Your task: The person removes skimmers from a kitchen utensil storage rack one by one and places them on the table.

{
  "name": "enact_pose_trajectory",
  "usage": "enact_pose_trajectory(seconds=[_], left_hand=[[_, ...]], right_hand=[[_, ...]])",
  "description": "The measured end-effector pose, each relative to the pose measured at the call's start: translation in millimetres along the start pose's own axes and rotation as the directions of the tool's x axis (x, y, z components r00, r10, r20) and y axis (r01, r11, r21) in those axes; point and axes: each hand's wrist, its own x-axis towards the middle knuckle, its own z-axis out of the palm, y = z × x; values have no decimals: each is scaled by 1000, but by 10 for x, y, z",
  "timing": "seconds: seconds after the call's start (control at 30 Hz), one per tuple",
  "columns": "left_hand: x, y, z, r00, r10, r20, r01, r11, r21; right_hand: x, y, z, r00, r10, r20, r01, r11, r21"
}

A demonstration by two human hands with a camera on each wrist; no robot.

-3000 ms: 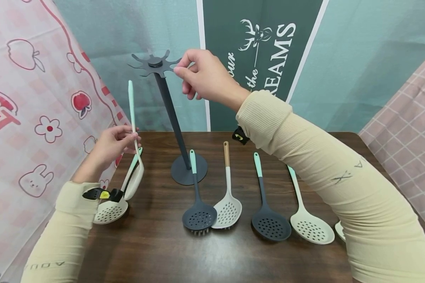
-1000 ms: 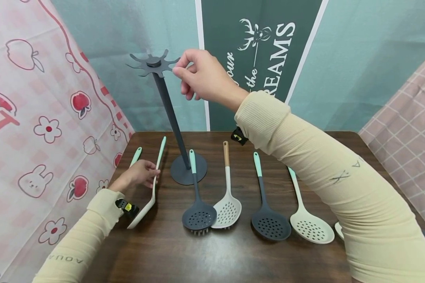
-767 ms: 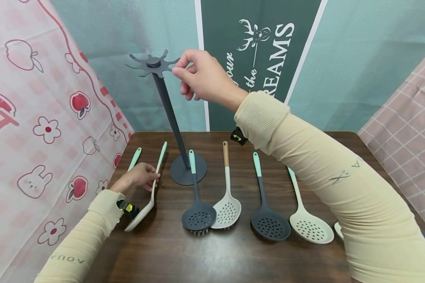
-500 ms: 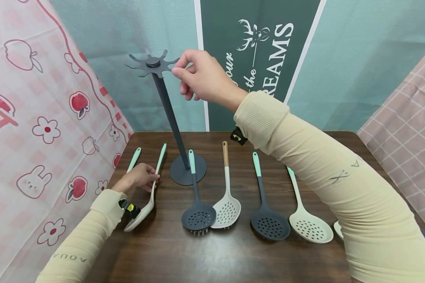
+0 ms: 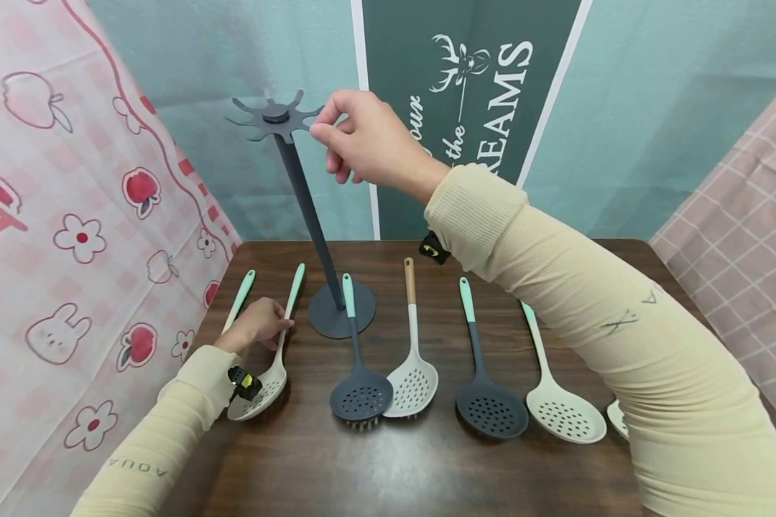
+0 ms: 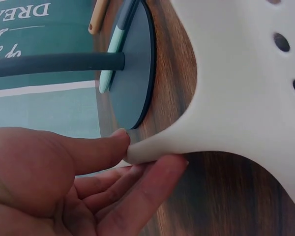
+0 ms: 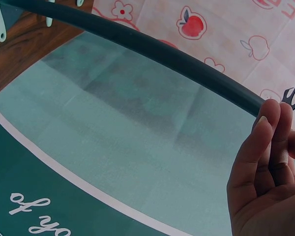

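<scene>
My left hand (image 5: 261, 322) pinches a white skimmer (image 5: 278, 382) by its stem, at the left of the table. This skimmer has a mint handle end, and its holed bowl lies close over the wood, partly behind my wrist. In the left wrist view, thumb and fingers hold the stem just where it widens into the bowl. My right hand (image 5: 362, 136) is raised at the top of a dark grey utensil stand (image 5: 307, 205), thumb and index finger pinching one of its hooks. The right wrist view shows the stand's post running up to those fingers.
Another mint-handled utensil (image 5: 241, 293) lies left of my left hand. Right of the stand lie a dark skimmer (image 5: 362, 395), a wooden-handled white one (image 5: 415, 384), another dark one (image 5: 491, 409) and a white one (image 5: 564, 413). A further white edge shows beside my right sleeve.
My left hand has lowered the white skimmer from upright to the table and moved right. Most recently its bowl has turned flatter, showing the holes. My right hand stays at the stand's hook.
</scene>
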Motion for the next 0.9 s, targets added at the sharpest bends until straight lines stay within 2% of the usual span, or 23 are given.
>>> enact_pose_trajectory(seconds=[0.23,0.5,0.7,0.9], left_hand=[[20,8,36,999,-24,-27,25,997,69],[3,42,53,999,-31,-31,34,996,82],[1,17,72,999,-12,-29,14,997,77],[2,2,115,998,-5,-61,11,996,90]], right_hand=[[3,-10,1,1000,5,1,-5,1000,2],[5,-10,-2,1000,0,3,0,1000,-3],[5,-4,0,1000,2,1,-2,1000,6],[5,0,0,1000,-2,0,2,1000,6]])
